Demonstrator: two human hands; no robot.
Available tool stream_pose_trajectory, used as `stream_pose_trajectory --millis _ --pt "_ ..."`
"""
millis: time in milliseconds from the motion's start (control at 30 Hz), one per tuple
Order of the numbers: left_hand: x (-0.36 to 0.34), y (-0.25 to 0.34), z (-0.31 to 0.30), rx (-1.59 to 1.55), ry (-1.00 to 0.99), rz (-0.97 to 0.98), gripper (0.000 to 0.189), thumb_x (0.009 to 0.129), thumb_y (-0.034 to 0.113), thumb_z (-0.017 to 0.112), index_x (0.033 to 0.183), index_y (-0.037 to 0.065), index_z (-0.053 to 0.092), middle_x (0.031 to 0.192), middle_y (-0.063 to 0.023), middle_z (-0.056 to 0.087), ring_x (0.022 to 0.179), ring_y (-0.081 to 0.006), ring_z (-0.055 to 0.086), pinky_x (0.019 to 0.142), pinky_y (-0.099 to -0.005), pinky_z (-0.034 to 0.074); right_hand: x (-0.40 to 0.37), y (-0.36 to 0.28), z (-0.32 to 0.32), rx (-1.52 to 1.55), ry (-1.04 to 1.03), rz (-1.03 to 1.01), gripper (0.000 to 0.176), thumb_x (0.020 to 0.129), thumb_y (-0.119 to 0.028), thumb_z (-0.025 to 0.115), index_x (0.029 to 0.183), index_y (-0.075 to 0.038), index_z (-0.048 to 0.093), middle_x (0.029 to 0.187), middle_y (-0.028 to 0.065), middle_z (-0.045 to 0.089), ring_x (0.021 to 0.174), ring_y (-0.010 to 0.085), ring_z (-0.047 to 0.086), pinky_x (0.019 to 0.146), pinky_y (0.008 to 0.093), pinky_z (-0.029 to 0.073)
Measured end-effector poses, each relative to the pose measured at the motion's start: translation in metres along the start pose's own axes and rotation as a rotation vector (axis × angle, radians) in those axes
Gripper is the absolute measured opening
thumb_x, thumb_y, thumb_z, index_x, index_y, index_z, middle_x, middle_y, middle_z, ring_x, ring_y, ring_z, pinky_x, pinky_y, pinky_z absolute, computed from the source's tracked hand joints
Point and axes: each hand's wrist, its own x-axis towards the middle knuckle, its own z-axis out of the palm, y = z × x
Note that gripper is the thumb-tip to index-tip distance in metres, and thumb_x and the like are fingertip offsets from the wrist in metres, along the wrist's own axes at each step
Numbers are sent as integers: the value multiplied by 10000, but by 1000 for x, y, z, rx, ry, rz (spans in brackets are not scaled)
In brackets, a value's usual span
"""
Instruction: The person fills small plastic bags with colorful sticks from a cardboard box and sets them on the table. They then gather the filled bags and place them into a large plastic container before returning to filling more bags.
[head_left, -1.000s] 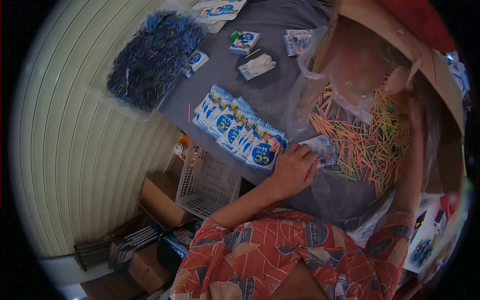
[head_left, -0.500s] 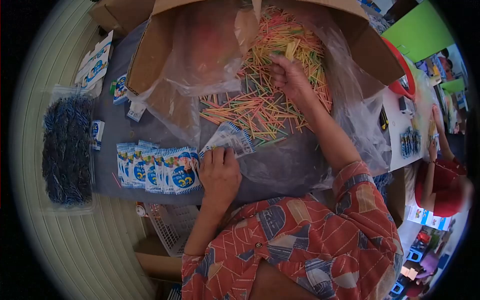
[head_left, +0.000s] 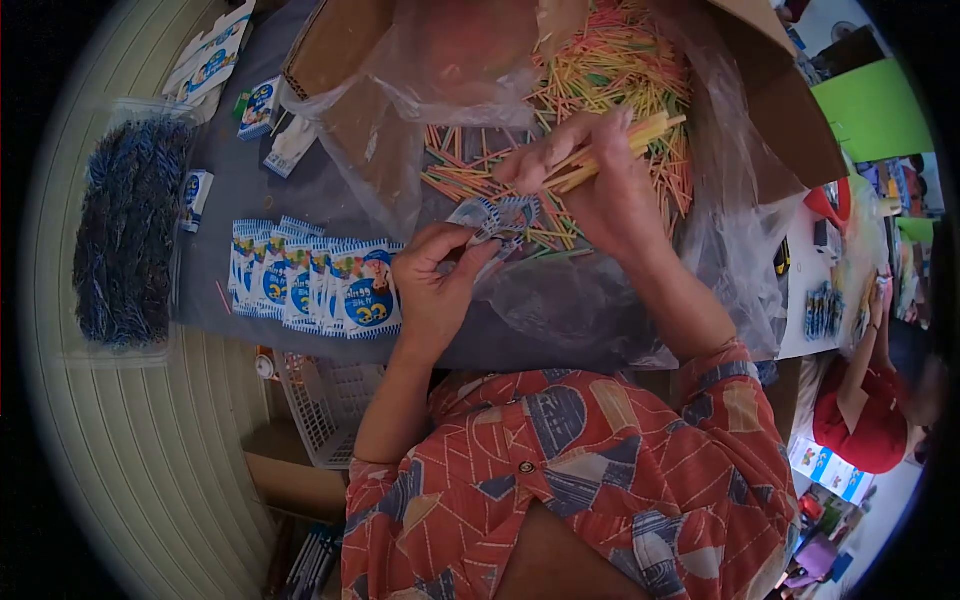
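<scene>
My left hand (head_left: 430, 290) pinches a blue-and-white printed sachet (head_left: 510, 218) between thumb and fingers. The sachet stands up from the table with its upper end spread apart. Just to the right of it, my right hand (head_left: 615, 195) is closed around a bundle of thin yellow sticks (head_left: 652, 133). Behind both hands lies a loose pile of pink, yellow and green sticks (head_left: 610, 65), spilling forward over the grey table. A row of overlapping printed sachets (head_left: 365, 295) lies left of my left hand.
An open cardboard box (head_left: 770, 100) with clear plastic lining (head_left: 735, 240) surrounds the pile. On the left are a plastic tub of dark blue twisted strands (head_left: 130, 230) and small printed boxes (head_left: 260, 107). A white basket (head_left: 325, 400) sits below the table edge. A person in red (head_left: 865, 415) works at right.
My right hand has come back toward me from the pile with the stick bundle. My left hand has lifted the sachet from lying flat and its end now gapes. The view has shifted slightly.
</scene>
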Motion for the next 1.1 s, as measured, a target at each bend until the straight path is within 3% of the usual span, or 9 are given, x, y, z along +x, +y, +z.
stream_pose_trajectory --millis 133,233,333,567,667,733,867,933,1100 --pt "3 -2 12 -74 -5 -6 120 784 -11 760 878 -43 693 806 -69 666 726 -117 610 638 -251 469 -4 16 -12 -145 -86 43 619 1030 -567 272 919 -44 585 827 162 675 1021 334 638 958 483 468" --pt "7 -5 12 -69 5 -11 118 783 -19 754 884 -40 695 816 -72 665 726 -122 614 639 -252 474 -3 19 -10 -542 -168 -158 630 1032 -567 263 982 -44 610 978 192 676 1152 334 579 991 465 448" --pt "5 -8 11 -29 5 9 130 783 -34 746 903 -35 699 829 -75 664 726 -127 618 635 -252 477 -4 11 -11 -433 -198 -41 641 1034 -565 241 1008 -52 625 1114 203 650 1244 329 517 1033 472 414" --pt "2 -9 12 -96 -44 -9 144 820 -81 714 950 -47 659 935 -62 633 849 -116 600 747 -240 496 0 0 -6 -526 -196 -249 586 1031 -504 374 951 -37 719 1103 167 677 1137 275 599 989 408 455" --pt "7 -5 19 -143 -5 117 172 802 -71 732 962 -35 680 891 -71 651 767 -126 632 657 -244 511 0 6 -10 -743 -293 -208 501 1005 -460 482 941 -27 725 1079 163 684 1125 278 604 973 410 463" --pt "8 -2 24 -181 -21 85 165 810 -76 723 964 -38 675 897 -67 644 782 -126 635 668 -244 519 0 11 -12 -834 -413 -52 513 996 -486 466 1134 -42 685 1198 158 650 1157 284 576 1020 426 408" --pt "9 -3 26 -305 -40 -25 148 833 -82 704 971 -44 668 899 -60 636 840 -122 639 703 -241 536 -4 13 -4 -562 -258 -63 520 959 -482 536 1169 -25 671 1196 141 655 1142 251 580 988 405 432" --pt "10 -3 26 -340 -46 -47 159 826 -79 710 975 -46 667 914 -68 643 855 -129 638 714 -247 532 -5 3 0 -307 -197 20 398 991 -294 561 1239 16 600 1255 110 595 1111 193 593 949 358 473" --pt "2 7 22 -179 -100 9 193 808 -65 725 990 -52 661 954 -98 661 885 -164 637 745 -272 518 -5 7 -3 -551 -373 57 485 1020 -387 468 1262 18 583 1244 139 600 1126 222 597 966 366 461"
